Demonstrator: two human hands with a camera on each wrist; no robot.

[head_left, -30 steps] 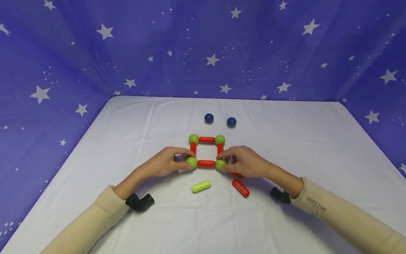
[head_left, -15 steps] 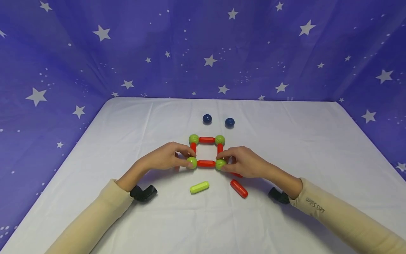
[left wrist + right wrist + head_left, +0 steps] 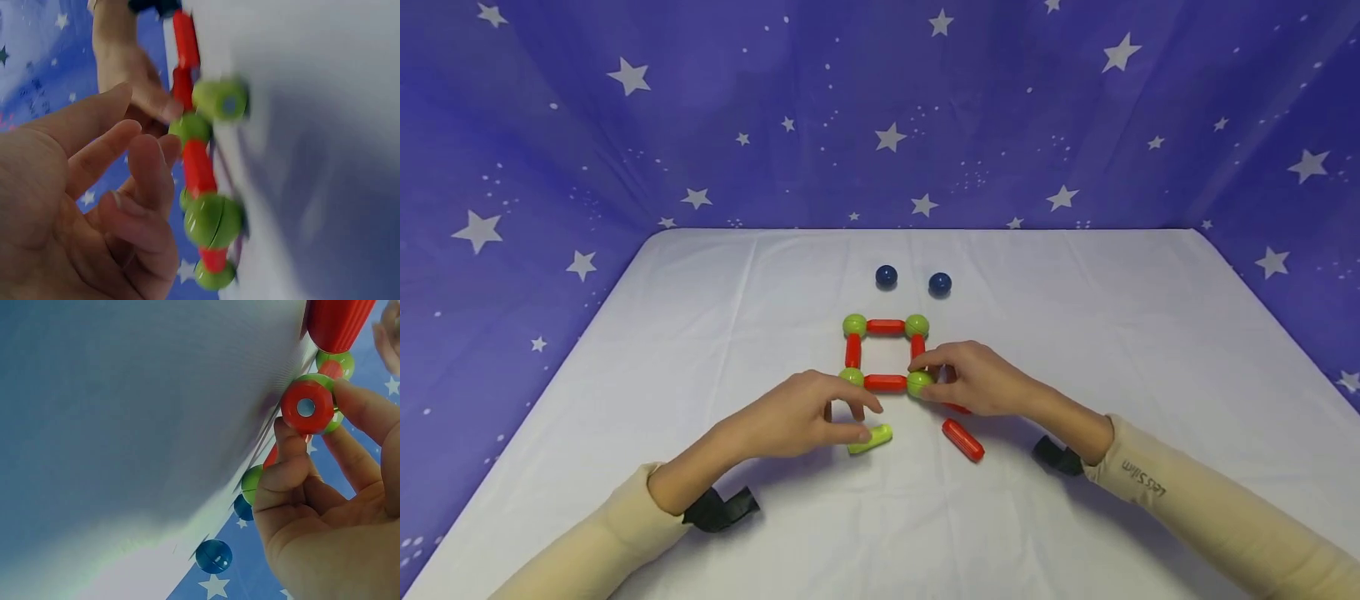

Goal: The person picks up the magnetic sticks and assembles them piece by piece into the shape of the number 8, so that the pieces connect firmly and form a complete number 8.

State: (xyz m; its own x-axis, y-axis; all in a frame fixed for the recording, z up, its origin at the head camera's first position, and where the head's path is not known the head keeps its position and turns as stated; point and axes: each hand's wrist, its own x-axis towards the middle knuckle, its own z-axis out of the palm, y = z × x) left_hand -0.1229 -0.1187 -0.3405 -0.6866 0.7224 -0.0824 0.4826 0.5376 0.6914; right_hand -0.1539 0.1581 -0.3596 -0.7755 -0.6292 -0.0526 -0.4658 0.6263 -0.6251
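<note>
A square of red magnetic rods (image 3: 886, 382) with green balls (image 3: 917, 325) at its corners lies flat on the table. My right hand (image 3: 981, 379) pinches the near right green ball (image 3: 919, 384); another red rod (image 3: 306, 407) with a metal end sticks out beside that ball, partly hidden under the hand in the head view. Over the lime green rod (image 3: 880, 435) hovers my left hand (image 3: 805, 417), fingers apart and holding nothing. Its thumb overlaps the rod in the head view, but the left wrist view shows a gap between hand and rod (image 3: 222, 99).
Two dark blue balls (image 3: 886, 277) sit behind the square. A loose red rod (image 3: 962, 440) lies in front of my right hand. White cloth (image 3: 1037, 283) covers the table, and a purple starry curtain (image 3: 820, 100) surrounds it. Black straps (image 3: 721, 510) hang at the wrists.
My left hand has let go of the near left green ball and moved toward me, over the lime green rod. My right hand stays at the near right ball.
</note>
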